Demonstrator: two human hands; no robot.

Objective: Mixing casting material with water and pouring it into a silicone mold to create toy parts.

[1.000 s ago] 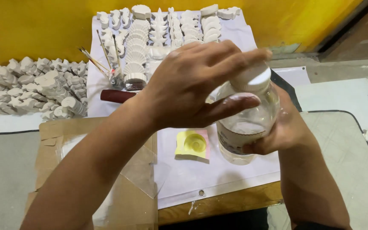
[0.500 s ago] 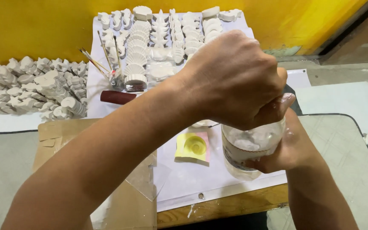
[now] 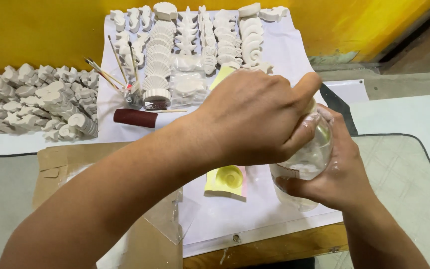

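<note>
Right of centre in the frame, the right hand [image 3: 337, 182] wraps closed around the body of a clear plastic bottle [image 3: 307, 162], holding it tilted above the white sheet [image 3: 255, 219]. The left hand [image 3: 255, 119] is curled shut over the bottle's top, hiding the cap. Just left of the bottle lies a yellow shell mould [image 3: 227, 180]. Rows of white plaster shell casts [image 3: 195, 35] fill the upper centre, with paintbrushes [image 3: 110, 72] at upper left.

Single head-worn view, looking steeply down and forward across white paper sheet [image 3: 274, 219]. Close range: both forearms fill lower frame. Yellow wall [image 3: 36, 30] closes 12 o'clock; grey mat [image 3: 404, 169] lies toward 3 o'clock.
</note>
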